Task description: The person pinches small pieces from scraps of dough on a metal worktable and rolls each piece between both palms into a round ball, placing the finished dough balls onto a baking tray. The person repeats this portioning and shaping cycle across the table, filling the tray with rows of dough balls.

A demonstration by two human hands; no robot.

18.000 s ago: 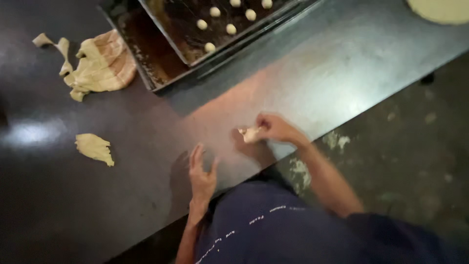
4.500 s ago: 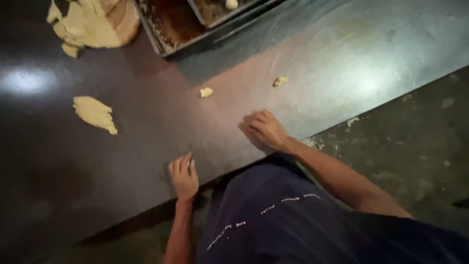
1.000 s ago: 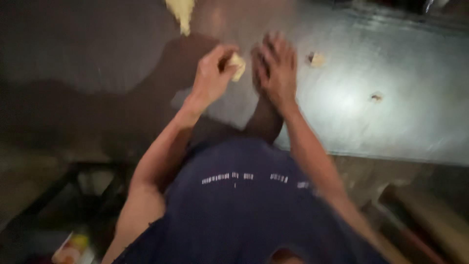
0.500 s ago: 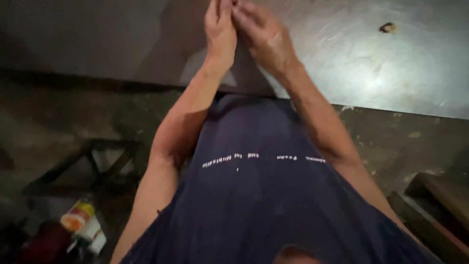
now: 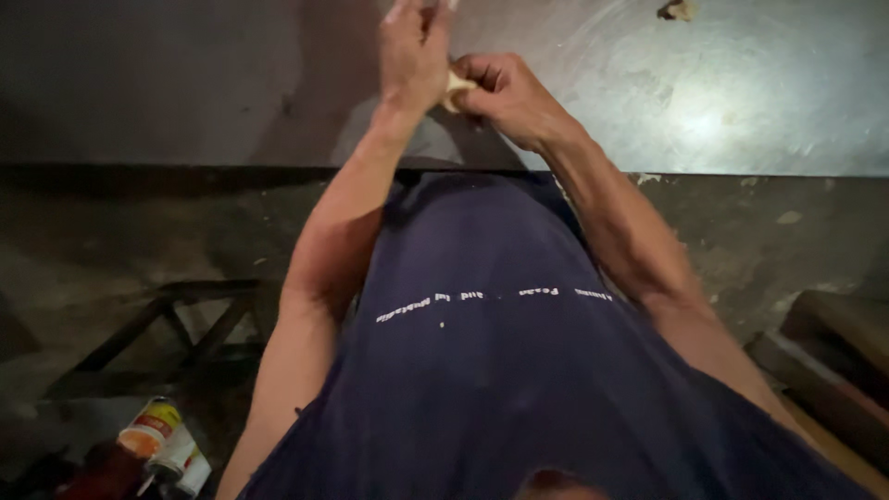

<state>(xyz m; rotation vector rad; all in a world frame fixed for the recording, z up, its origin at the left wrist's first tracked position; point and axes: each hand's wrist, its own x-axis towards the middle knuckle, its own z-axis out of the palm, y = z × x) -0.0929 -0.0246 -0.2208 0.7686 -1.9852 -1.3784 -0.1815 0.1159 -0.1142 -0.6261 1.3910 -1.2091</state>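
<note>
A small pale dough piece (image 5: 455, 89) sits pressed between my two hands over the grey metal table (image 5: 759, 102), near its front edge. My left hand (image 5: 414, 51) stands upright with its palm against the dough, fingertips cut off by the top of the view. My right hand (image 5: 505, 93) curls around the dough from the right. Most of the dough is hidden by my fingers. My dark blue shirt fills the lower middle of the view.
A dough scrap (image 5: 678, 10) lies on the table at the top right. Below the table edge is a stained floor. A dark frame (image 5: 176, 324) stands at the lower left, with cans (image 5: 157, 440) beside it. Wooden planks (image 5: 833, 352) lie at the lower right.
The camera has tilted down toward my body, so the tray and the large dough pieces have left the view. My hands have come together around the dough piece near the table's front edge.
</note>
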